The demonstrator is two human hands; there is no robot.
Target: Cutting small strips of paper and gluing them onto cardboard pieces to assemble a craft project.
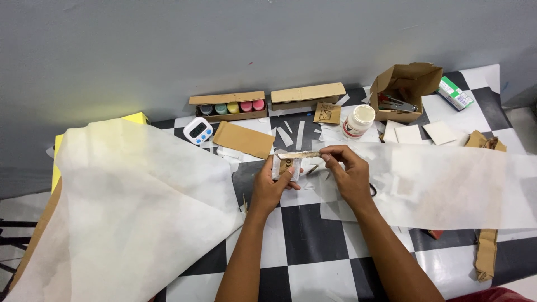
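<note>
Both forearms enter from six o'clock, elbows cut off. Left hand (273,184) grips a small wrapped packet (286,166); right hand (347,170) pinches a thin strip (302,155) across its top, above the checkered surface (313,246). Translucent paper (447,184) at three o'clock veils what lies beneath. Paint box (229,106) sits at eleven.

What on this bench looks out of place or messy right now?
Cut paper strips lie scattered on the checkered table. A torn cardboard strip hangs over its near right edge. The open cardboard box sits tilted. Both hands hold a small paper-wrapped piece; nothing looks spilled.
</note>
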